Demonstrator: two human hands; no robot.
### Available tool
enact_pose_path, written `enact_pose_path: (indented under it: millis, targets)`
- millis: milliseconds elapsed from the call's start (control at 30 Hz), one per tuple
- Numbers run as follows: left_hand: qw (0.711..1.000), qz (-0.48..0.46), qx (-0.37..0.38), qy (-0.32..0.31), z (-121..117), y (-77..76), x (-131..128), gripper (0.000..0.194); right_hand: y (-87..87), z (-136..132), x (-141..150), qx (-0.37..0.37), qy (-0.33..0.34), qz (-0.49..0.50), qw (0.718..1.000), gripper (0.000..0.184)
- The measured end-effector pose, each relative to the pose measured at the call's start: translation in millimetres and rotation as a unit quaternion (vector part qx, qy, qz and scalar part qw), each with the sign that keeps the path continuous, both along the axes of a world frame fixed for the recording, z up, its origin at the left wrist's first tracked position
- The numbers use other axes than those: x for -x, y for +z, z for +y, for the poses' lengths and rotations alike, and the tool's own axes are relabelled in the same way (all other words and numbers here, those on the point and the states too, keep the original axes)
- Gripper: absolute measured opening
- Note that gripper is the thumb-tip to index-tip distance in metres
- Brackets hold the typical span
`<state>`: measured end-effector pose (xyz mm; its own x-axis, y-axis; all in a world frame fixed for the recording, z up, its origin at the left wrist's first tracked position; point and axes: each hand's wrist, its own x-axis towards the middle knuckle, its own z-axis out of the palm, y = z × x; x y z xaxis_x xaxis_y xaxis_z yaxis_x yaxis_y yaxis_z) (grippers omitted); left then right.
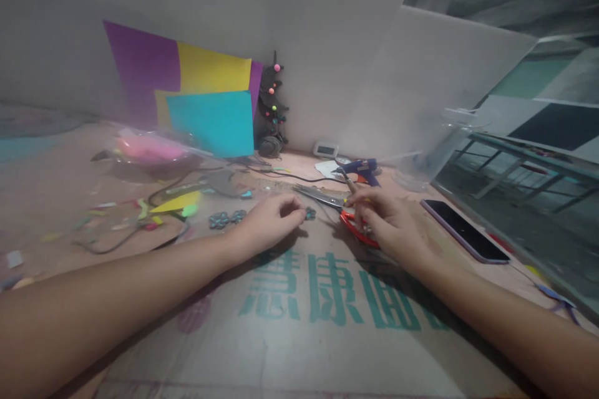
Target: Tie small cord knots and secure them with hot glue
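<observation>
My left hand point(269, 221) is closed in a pinch, with a small dark flower-shaped piece point(310, 214) with bluish spots at its fingertips. Two similar flower-shaped pieces point(227, 219) lie on the table to the left of that wrist. My right hand point(390, 224) is closed around a slender tool point(348, 179) whose tip points up and away; its exact kind is unclear. Under and beside those fingers are scissors point(358, 229) with red handles, their blades pointing left toward my left hand. Whether the right fingers also touch the scissors cannot be made out.
Behind the right hand lies a blue glue gun point(360, 168); a phone point(463, 230) lies to the right. Colourful scraps and a yellow piece point(178, 202) are scattered at left. A turquoise sheet point(210, 123) and a dark beaded decoration point(272, 106) stand against the wall.
</observation>
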<state>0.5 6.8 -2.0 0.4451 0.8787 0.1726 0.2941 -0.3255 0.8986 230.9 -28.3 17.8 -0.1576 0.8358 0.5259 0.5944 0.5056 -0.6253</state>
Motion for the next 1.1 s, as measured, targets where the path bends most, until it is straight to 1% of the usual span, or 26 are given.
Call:
enact_pose_path:
  millis: [67,100,133,200,300,333,367,433,500,600,667,833,933,1100]
  targets:
    - [1.000,0.014,-0.012,-0.001,-0.5,0.9,0.6,0.017,6.5,-4.0,4.3,0.050,0.038,0.037,0.997,0.022]
    - [1.000,0.020,-0.023,-0.002,-0.8,1.2,0.8,0.017,8.1,-5.5,6.0,0.060,0.056,0.055,0.995,0.023]
    - [0.999,0.026,-0.037,-0.003,-1.0,1.3,1.1,0.017,8.3,-6.7,7.2,0.056,0.065,0.062,0.994,0.024]
    - [0.998,0.037,-0.059,-0.005,-1.3,1.1,1.5,0.016,5.9,-9.3,8.0,0.014,0.062,0.033,0.997,0.025]
    - [0.996,0.057,-0.065,-0.006,-1.3,0.9,1.9,0.016,0.2,-14.9,7.5,-0.067,0.047,-0.052,0.995,0.008]
    - [0.996,0.064,-0.061,-0.007,-1.3,1.2,1.8,0.016,-1.6,-17.0,7.6,-0.079,0.045,-0.061,0.994,0.010]
    - [0.996,0.070,-0.055,-0.010,-1.3,1.6,1.8,0.016,-3.1,-18.9,8.0,-0.080,0.042,-0.055,0.994,0.012]
    - [0.996,0.080,-0.043,-0.017,-1.5,2.5,1.5,0.016,-5.6,-21.5,9.5,-0.054,0.025,-0.025,0.998,0.012]
    - [0.995,0.086,-0.036,-0.017,-1.9,3.0,1.3,0.016,-6.7,-22.8,11.3,-0.030,0.010,-0.014,0.999,0.011]
    - [0.995,0.093,-0.044,-0.009,-2.8,2.5,1.2,0.018,-6.1,-23.2,12.7,-0.055,0.004,-0.035,0.998,0.009]
    - [0.994,0.095,-0.052,-0.006,-3.2,2.0,1.2,0.018,-5.7,-23.4,12.6,-0.073,0.010,-0.035,0.997,0.009]
    - [0.993,0.102,-0.060,0.000,-2.7,1.5,1.7,0.019,-7.2,-24.0,12.1,-0.057,0.030,-0.013,0.998,0.011]
    - [0.993,0.102,-0.062,0.000,-2.5,1.4,1.7,0.018,-7.5,-24.5,12.2,-0.060,0.044,-0.019,0.997,0.010]
    - [0.992,0.105,-0.065,0.000,-2.1,0.6,1.2,0.018,-8.0,-24.0,11.4,-0.063,0.048,-0.033,0.996,0.009]
